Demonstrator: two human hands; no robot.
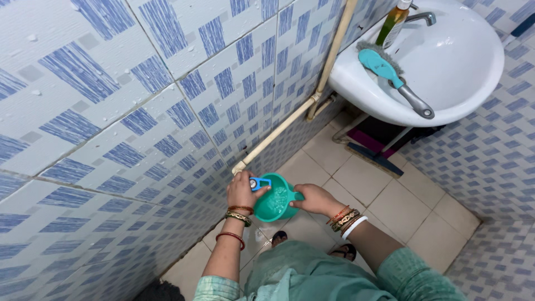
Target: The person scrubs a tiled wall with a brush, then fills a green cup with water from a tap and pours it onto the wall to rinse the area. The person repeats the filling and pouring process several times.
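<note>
My left hand (241, 190) grips a blue tap handle (259, 183) at the end of a cream pipe (281, 125) low on the tiled wall. My right hand (315, 198) holds the handle of a teal plastic mug (277, 200) under the tap. Water shows inside the mug. Both wrists wear bangles. My green sleeves and my feet in sandals show below.
A white washbasin (462, 83) hangs at upper right with a teal scrub brush (384, 69), a bottle of yellow-green liquid (393, 25) and a metal tap (421, 17). Blue-patterned tiles cover both walls. Beige floor tiles (401, 206) lie below; a dark mat sits under the basin.
</note>
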